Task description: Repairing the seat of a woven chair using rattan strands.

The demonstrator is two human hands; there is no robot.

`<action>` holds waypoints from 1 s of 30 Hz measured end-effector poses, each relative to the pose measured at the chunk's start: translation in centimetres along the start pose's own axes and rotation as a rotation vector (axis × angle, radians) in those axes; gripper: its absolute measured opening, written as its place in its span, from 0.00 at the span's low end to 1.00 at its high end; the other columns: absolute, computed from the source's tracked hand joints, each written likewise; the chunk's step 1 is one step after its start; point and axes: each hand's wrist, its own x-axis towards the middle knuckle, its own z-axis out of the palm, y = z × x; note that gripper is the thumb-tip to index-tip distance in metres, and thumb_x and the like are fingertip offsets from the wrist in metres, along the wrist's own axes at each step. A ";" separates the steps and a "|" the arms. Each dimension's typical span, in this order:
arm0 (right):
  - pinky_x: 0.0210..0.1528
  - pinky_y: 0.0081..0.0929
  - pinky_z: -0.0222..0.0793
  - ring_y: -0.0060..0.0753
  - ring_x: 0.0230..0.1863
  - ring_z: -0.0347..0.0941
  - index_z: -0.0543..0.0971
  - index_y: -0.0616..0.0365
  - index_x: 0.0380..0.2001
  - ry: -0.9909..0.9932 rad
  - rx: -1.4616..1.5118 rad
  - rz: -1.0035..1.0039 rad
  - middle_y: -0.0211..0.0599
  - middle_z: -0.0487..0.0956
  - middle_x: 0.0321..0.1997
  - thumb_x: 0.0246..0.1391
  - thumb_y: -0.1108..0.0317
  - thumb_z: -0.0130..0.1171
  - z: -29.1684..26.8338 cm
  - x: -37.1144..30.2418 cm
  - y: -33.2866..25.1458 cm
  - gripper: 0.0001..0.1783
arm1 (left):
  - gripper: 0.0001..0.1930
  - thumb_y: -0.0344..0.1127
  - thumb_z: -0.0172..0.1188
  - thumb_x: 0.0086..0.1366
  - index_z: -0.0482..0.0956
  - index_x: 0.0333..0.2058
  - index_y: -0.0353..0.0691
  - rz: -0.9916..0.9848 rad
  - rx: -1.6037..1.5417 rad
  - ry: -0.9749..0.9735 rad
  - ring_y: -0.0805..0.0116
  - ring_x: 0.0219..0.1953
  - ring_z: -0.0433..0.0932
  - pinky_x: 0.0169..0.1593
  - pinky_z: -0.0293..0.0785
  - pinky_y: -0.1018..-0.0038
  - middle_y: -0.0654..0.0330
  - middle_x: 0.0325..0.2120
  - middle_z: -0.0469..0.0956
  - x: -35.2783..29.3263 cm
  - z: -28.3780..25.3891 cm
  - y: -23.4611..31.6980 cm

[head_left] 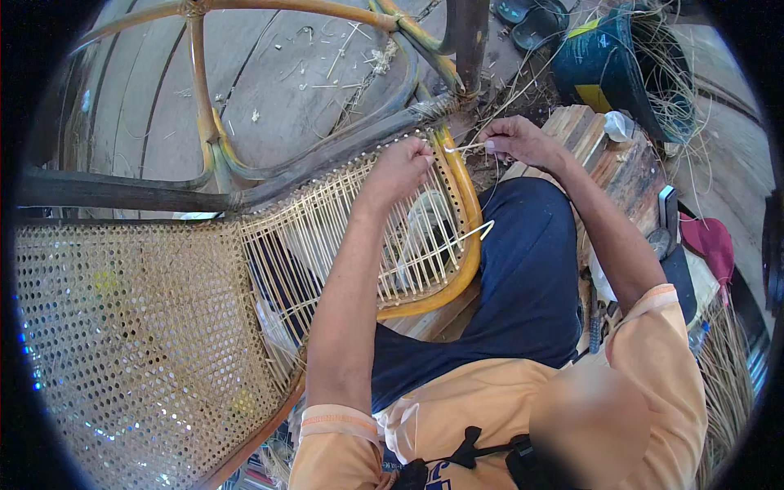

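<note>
A rattan chair lies across my lap, its curved yellow rim (pixel 466 196) on my right side. Thin cane strands (pixel 314 216) are strung in an open lattice inside this rim. My left hand (pixel 402 170) rests at the lattice's far edge, fingertips pinched; whatever sits between them is hidden. Just beyond the rim, my right hand (pixel 523 143) pinches a pale cane strand (pixel 467 148) that reaches back over the rim. Another pale strand (pixel 457 239) crosses the lattice lower down and ends in a bent tip outside the rim.
Finished cane mesh (pixel 139 327) spreads to the left. Dark poles (pixel 122 193) of the chair run behind the lattice. At the far right a dark bucket (pixel 608 65) lies tipped with loose strands, beside a wooden block (pixel 629 175). A red pouch-like item (pixel 709 247) and a strand bundle (pixel 727 367) lie nearer.
</note>
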 end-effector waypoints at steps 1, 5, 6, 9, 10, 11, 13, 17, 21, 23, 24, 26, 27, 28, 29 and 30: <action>0.25 0.17 0.62 0.14 0.23 0.64 0.75 0.62 0.32 0.001 0.000 0.006 0.23 0.71 0.22 0.54 0.71 0.54 -0.1 0.1 0.5 0.06 | 0.04 0.33 0.51 0.63 0.70 0.33 0.39 -0.062 -0.034 -0.032 0.81 0.15 0.65 0.18 0.62 0.83 0.68 0.16 0.67 0.0 0.0 0.3; 0.26 0.15 0.60 0.13 0.23 0.63 0.75 0.62 0.32 -0.012 -0.020 -0.059 0.22 0.70 0.22 0.53 0.72 0.54 0.9 0.9 -0.5 0.05 | 0.05 0.33 0.51 0.63 0.70 0.33 0.39 -0.052 -0.039 -0.059 0.80 0.13 0.65 0.17 0.62 0.83 0.67 0.16 0.68 -0.1 -0.6 -0.3; 0.25 0.14 0.59 0.12 0.22 0.62 0.75 0.63 0.32 -0.002 -0.064 -0.054 0.21 0.69 0.21 0.53 0.72 0.54 1.0 0.9 -0.8 0.06 | 0.05 0.33 0.51 0.63 0.70 0.33 0.39 -0.055 -0.049 -0.063 0.80 0.13 0.65 0.17 0.62 0.83 0.67 0.16 0.68 0.0 -0.6 -0.3; 0.25 0.14 0.58 0.13 0.22 0.62 0.74 0.63 0.31 -0.024 -0.117 -0.120 0.20 0.68 0.21 0.52 0.72 0.54 1.1 1.4 -0.6 0.05 | 0.05 0.33 0.50 0.62 0.71 0.33 0.38 -0.057 -0.062 -0.050 0.79 0.12 0.66 0.16 0.62 0.81 0.66 0.16 0.69 -0.1 -0.4 -0.2; 0.25 0.14 0.58 0.13 0.22 0.62 0.74 0.63 0.31 -0.024 -0.116 -0.116 0.20 0.68 0.21 0.52 0.72 0.54 1.0 1.4 -0.5 0.05 | 0.05 0.32 0.51 0.61 0.71 0.32 0.38 -0.056 -0.062 -0.031 0.78 0.12 0.66 0.16 0.62 0.80 0.65 0.17 0.69 -0.2 -0.3 -0.1; 0.26 0.15 0.61 0.14 0.23 0.63 0.74 0.63 0.31 -0.049 -0.039 -0.085 0.22 0.70 0.23 0.52 0.73 0.54 1.1 1.3 -0.7 0.05 | 0.05 0.32 0.51 0.61 0.71 0.32 0.38 -0.059 -0.063 -0.031 0.78 0.12 0.66 0.16 0.62 0.80 0.65 0.17 0.69 -0.3 -0.4 -0.1; 0.27 0.17 0.63 0.15 0.25 0.64 0.75 0.63 0.31 -0.075 0.042 -0.052 0.24 0.72 0.24 0.51 0.75 0.53 1.2 1.2 -0.8 0.04 | 0.05 0.32 0.51 0.61 0.71 0.32 0.37 -0.068 -0.073 -0.021 0.78 0.12 0.67 0.16 0.62 0.80 0.65 0.17 0.69 -0.4 -0.4 0.1; 0.26 0.16 0.64 0.15 0.24 0.65 0.75 0.62 0.32 -0.022 0.026 -0.059 0.23 0.72 0.23 0.52 0.74 0.53 1.2 1.3 -0.2 0.04 | 0.04 0.33 0.50 0.62 0.70 0.32 0.39 -0.079 -0.049 -0.028 0.80 0.13 0.65 0.17 0.62 0.82 0.68 0.16 0.68 -0.4 -0.2 0.4; 0.25 0.15 0.62 0.14 0.23 0.64 0.74 0.63 0.32 -0.033 0.078 -0.029 0.22 0.71 0.22 0.52 0.74 0.53 1.4 1.4 -0.5 0.04 | 0.04 0.33 0.51 0.62 0.70 0.32 0.39 -0.084 -0.041 -0.016 0.79 0.12 0.66 0.17 0.62 0.82 0.67 0.16 0.68 -0.3 -0.1 0.1; 0.25 0.14 0.60 0.13 0.22 0.63 0.74 0.63 0.31 -0.049 0.088 -0.038 0.21 0.70 0.22 0.53 0.73 0.53 1.3 1.2 -0.5 0.04 | 0.05 0.33 0.51 0.62 0.70 0.32 0.39 -0.075 -0.045 -0.013 0.79 0.12 0.66 0.17 0.63 0.82 0.67 0.16 0.68 -0.2 0.0 -0.1; 0.25 0.14 0.61 0.13 0.22 0.63 0.74 0.63 0.31 -0.049 0.112 -0.055 0.22 0.70 0.22 0.53 0.73 0.52 1.2 0.9 -0.4 0.04 | 0.05 0.33 0.51 0.62 0.70 0.32 0.38 -0.074 -0.048 -0.005 0.78 0.12 0.66 0.17 0.62 0.81 0.66 0.16 0.68 -0.3 0.0 0.1; 0.25 0.14 0.61 0.13 0.22 0.64 0.74 0.64 0.31 -0.046 0.140 -0.070 0.22 0.70 0.22 0.53 0.73 0.52 1.1 0.6 -0.1 0.04 | 0.05 0.33 0.51 0.63 0.70 0.32 0.38 -0.074 -0.047 -0.001 0.78 0.12 0.66 0.17 0.62 0.81 0.66 0.16 0.68 -0.2 0.2 0.1; 0.24 0.15 0.61 0.14 0.22 0.64 0.74 0.64 0.30 -0.029 0.136 -0.070 0.23 0.70 0.22 0.53 0.73 0.52 1.0 0.6 0.0 0.04 | 0.05 0.33 0.51 0.63 0.70 0.32 0.38 -0.065 -0.051 0.000 0.78 0.12 0.66 0.17 0.62 0.81 0.66 0.16 0.68 -0.1 0.2 0.0; 0.24 0.15 0.61 0.14 0.21 0.64 0.74 0.64 0.30 -0.012 0.132 -0.070 0.23 0.70 0.21 0.53 0.73 0.52 1.0 0.5 0.1 0.04 | 0.05 0.33 0.51 0.63 0.69 0.32 0.38 -0.055 -0.054 0.002 0.78 0.13 0.66 0.17 0.62 0.81 0.66 0.16 0.68 -0.1 0.3 -0.1; 0.24 0.15 0.61 0.14 0.21 0.64 0.74 0.64 0.30 -0.008 0.137 -0.068 0.23 0.70 0.21 0.53 0.73 0.52 1.1 0.7 0.2 0.04 | 0.05 0.33 0.51 0.63 0.69 0.32 0.38 -0.058 -0.050 -0.003 0.78 0.13 0.66 0.17 0.62 0.81 0.66 0.16 0.68 -0.1 0.3 0.0; 0.23 0.15 0.61 0.14 0.21 0.64 0.74 0.64 0.30 -0.012 0.137 -0.028 0.23 0.70 0.21 0.53 0.74 0.52 1.2 1.0 0.1 0.04 | 0.05 0.33 0.51 0.63 0.69 0.32 0.38 -0.053 -0.045 0.005 0.78 0.13 0.66 0.17 0.63 0.80 0.66 0.16 0.68 -0.2 0.3 0.0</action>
